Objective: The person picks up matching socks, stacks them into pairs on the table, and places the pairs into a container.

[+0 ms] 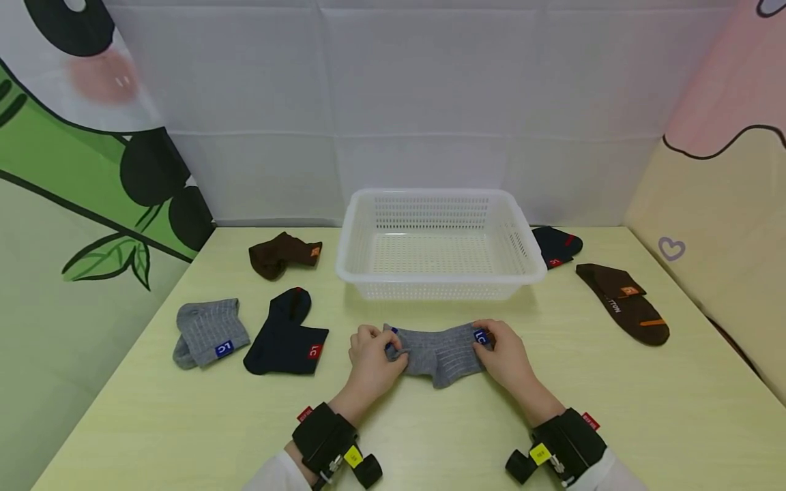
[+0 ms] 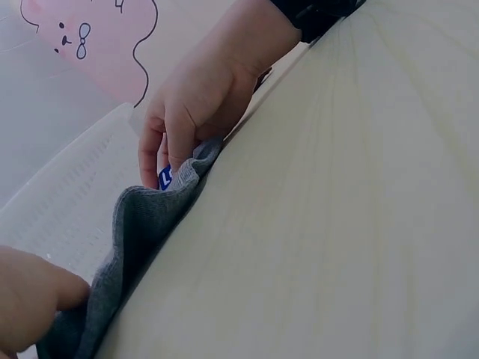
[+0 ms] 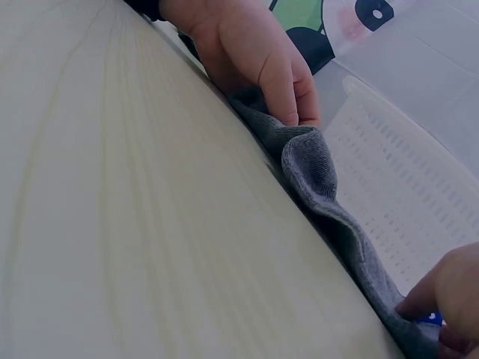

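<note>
Pinching the two ends of a grey ribbed sock [image 1: 439, 353], your hands held it stretched flat on the pale yellow-green table [image 1: 430, 423], just at six o'clock of the white perforated plastic basket [image 1: 439, 271].

Going left to right: a second grey ribbed sock with a blue tag [image 1: 209, 332] lay folded at nine o'clock of your hands, a navy sock with a red tag [image 1: 286, 335] just beside it, and a dark brown sock [image 1: 282, 254] further back at ten o'clock. Your left hand [image 1: 372, 363] had its fingers curled onto the sock's left end, thumb and fingertips clamped on the fabric there. The sock's long axis ran straight across you, nine to three o'clock, with a short flap of it hanging toward you at the middle. Your right hand [image 1: 507, 356] gripped the right end beside the blue tag, fingers bent over the edge; the left wrist view showed those fingers [image 2: 174, 149] pressing the cloth down. Each hand was equally near its own end. Past the basket's right wall sat another navy sock [image 1: 556, 245] at one o'clock, and a long brown sock with orange marks [image 1: 625, 302] at two o'clock.
</note>
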`<state>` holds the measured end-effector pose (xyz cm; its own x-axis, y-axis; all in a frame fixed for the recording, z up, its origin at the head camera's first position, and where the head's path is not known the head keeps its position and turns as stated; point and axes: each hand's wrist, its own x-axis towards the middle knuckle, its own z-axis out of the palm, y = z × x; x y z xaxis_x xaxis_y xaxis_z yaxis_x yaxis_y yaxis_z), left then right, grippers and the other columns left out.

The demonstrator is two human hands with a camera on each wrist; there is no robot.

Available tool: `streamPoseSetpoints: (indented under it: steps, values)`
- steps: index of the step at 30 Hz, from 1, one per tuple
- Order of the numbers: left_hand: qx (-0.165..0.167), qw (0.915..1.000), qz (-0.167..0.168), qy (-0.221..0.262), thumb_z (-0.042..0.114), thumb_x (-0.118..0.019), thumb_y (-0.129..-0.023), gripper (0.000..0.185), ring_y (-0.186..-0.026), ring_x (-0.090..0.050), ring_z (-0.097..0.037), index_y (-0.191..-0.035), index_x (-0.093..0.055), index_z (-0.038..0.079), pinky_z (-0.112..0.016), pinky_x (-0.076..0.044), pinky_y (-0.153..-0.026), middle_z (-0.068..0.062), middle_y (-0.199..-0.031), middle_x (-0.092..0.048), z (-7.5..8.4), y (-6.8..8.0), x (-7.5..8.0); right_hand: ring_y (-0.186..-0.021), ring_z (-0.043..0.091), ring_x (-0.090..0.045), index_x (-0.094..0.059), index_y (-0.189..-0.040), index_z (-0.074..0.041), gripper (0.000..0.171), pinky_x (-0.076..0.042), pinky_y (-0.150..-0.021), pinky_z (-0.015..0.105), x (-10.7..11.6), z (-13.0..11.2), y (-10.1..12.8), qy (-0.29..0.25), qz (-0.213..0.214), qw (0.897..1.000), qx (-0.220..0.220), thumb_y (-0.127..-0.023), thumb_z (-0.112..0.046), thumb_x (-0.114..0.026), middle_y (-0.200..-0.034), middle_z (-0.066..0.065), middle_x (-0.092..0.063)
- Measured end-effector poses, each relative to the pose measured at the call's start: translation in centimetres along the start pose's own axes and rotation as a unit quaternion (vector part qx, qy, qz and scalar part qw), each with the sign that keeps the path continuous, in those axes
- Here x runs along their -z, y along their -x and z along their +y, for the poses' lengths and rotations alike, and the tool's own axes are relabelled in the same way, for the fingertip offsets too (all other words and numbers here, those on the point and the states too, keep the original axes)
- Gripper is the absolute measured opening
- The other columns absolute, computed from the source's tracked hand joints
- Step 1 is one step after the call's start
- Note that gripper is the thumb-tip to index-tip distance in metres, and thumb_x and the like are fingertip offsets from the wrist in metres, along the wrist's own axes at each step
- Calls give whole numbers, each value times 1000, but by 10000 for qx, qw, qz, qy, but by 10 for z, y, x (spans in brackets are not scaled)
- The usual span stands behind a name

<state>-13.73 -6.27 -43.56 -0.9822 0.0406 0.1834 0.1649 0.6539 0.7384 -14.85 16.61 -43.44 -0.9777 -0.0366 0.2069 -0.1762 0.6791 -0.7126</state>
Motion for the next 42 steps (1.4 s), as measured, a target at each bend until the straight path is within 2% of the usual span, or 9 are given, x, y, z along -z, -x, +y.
streamPoseSetpoints:
  steps: [4, 9, 15, 19, 26, 30, 33, 37, 42]
  values:
    - [13, 9998, -17, 213, 10, -72, -81, 20, -91, -28, -28, -74, -54, 11, -47, -19, -80, -8, -94, -33, 1, 0, 1, -85, 27, -54, -63, -110, 3, 29, -44, -74, 38, -1, 0, 0, 44, 55, 10000, 20, -81, 6, -65, -98, 18, -60]
    - [247, 9953, 53, 937, 12, -64, -88, 16, -96, -30, -28, -79, -51, 9, -47, -20, -84, -11, -102, -37, -1, -2, 2, -89, 30, -55, -62, -109, 4, 27, -45, -77, 43, -1, 1, 1, 77, 135, 9999, -2, -82, 8, -62, -100, 20, -59]
    - [171, 9846, 475, 1673, 6, -54, -93, 13, -92, -40, -22, -82, -46, 3, -36, -33, -81, -12, -97, -44, -4, -7, 6, -93, 32, -56, -62, -109, 4, 28, -45, -81, 45, 1, 2, 0, 49, 199, 9997, -91, -82, 10, -59, -103, 21, -59]
    - [381, 9753, 725, 2050, -4, -47, -91, 8, -87, -43, -18, -86, -44, 1, -31, -37, -77, -11, -96, -45, -5, -10, 8, -94, 33, -55, -62, -110, 4, 28, -45, -82, 45, 2, 3, -1, 30, 174, 9996, -212, -82, 9, -58, -104, 21, -59]
    - [208, 9758, 1044, 1911, -14, -37, -86, 21, -93, -46, -23, -89, -54, -2, -34, -38, -81, -14, -101, -48, -11, -10, 6, -93, 32, -55, -62, -108, 4, 27, -45, -81, 45, 2, 3, -1, 65, 236, 9995, -216, -82, 10, -58, -103, 21, -60]
    - [403, 9728, 961, 2068, -8, -37, -91, 27, -102, -48, -25, -98, -62, -3, -37, -38, -88, -16, -109, -49, -10, -11, 7, -93, 33, -55, -62, -109, 4, 28, -45, -82, 46, 3, 4, -2, 70, 222, 9995, -217, -82, 10, -57, -103, 22, -59]
    - [586, 9713, 828, 2150, 0, -43, -95, 22, -108, -47, -27, -107, -61, -4, -39, -37, -93, -17, -114, -47, -9, -11, 7, -94, 34, -55, -62, -109, 4, 28, -45, -83, 46, 4, 4, -3, 95, 235, 9993, -267, -82, 10, -56, -104, 23, -59]
    - [622, 9757, 686, 1984, -2, -53, -88, 23, -116, -45, -33, -110, -59, -3, -45, -34, -100, -20, -117, -42, -9, -12, 5, -94, 34, -54, -61, -110, 5, 29, -44, -83, 46, 8, 6, -5, 137, 248, 9988, -388, -83, 10, -55, -106, 23, -59]
    - [633, 9774, 772, 1865, -11, -48, -81, 33, -119, -38, -36, -111, -58, -3, -48, -30, -101, -21, -119, -39, -9, -11, 4, -92, 34, -54, -61, -110, 5, 28, -43, -81, 46, 10, 7, -6, 119, 284, 9985, -447, -82, 7, -55, -105, 23, -59]
